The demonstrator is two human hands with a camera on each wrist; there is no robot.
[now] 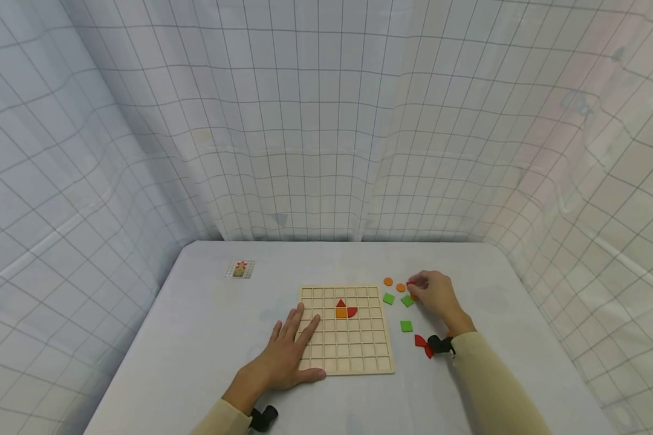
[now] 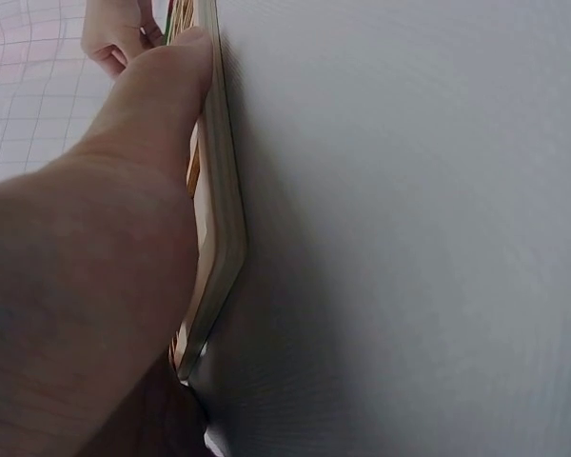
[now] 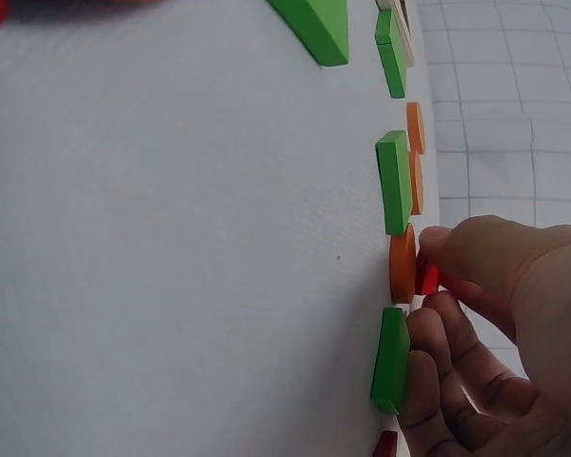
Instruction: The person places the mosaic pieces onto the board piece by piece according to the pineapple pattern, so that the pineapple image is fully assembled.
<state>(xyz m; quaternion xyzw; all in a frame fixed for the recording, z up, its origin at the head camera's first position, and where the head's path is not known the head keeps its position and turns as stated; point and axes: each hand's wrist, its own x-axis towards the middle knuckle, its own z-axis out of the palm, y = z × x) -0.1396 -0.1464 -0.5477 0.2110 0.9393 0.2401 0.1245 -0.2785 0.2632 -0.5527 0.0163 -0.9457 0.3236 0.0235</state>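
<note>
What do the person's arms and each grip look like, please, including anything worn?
The left sleeve and right sleeve are pale yellow, with no pattern visible. A small black device sits at each wrist, the left device and right device. The left grip and right grip are ungloved.

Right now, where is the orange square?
In the head view, the orange square sits on the wooden board, in its far half, just below the red triangle and left of the red quarter-circle.
</note>
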